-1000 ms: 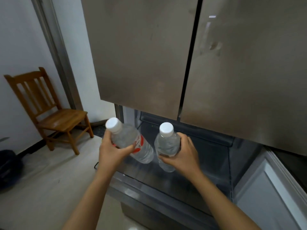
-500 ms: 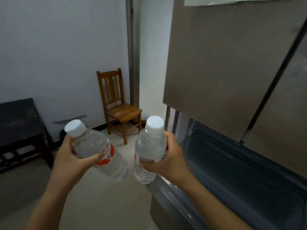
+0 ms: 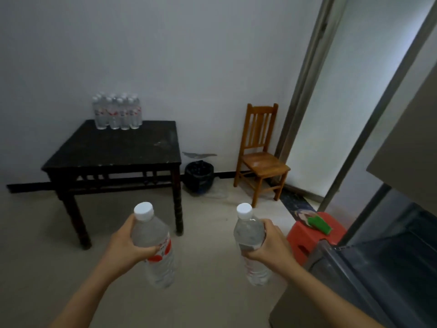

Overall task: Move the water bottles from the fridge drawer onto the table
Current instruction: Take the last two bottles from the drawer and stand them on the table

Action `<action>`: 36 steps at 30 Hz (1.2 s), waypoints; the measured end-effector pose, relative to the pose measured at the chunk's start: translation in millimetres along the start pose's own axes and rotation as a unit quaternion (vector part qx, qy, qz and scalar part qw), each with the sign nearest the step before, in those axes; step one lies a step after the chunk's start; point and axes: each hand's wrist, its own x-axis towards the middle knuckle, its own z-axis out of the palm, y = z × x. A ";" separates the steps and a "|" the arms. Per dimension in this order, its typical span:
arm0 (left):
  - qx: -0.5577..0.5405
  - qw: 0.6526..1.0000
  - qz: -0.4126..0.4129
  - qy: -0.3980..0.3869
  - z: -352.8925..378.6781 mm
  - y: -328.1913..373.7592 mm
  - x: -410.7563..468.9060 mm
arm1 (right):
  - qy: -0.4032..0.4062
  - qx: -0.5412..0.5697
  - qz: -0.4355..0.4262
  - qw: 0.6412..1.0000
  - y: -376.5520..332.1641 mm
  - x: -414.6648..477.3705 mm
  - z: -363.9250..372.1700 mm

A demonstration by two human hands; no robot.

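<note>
While my left hand [image 3: 125,245] grips the left bottle [image 3: 163,268] just below its neck and my right hand [image 3: 268,245] curls round the right bottle [image 3: 248,233], both bottles hang above the floor [image 3: 208,235], well apart from the dark surface [image 3: 118,147] — a cluster of bottles [image 3: 117,112] stands at its far edge, count unclear. The fridge drawer [image 3: 335,259] is cut off at right — its inside too dark to read.

No text is readable. The left-hand bottle [image 3: 153,235] has a red-and-white label with the lettering blurred. The right-hand bottle [image 3: 249,233] has a label that is too smeared to read. The bottle group [image 3: 117,111] on the surface [image 3: 113,147] shows only red marks, too small to read.
</note>
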 end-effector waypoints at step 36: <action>0.004 0.882 -0.162 0.442 -512.3 -197.2 -95.5 | -0.313 0.084 -0.345 0.881 -524.5 97.5 460.2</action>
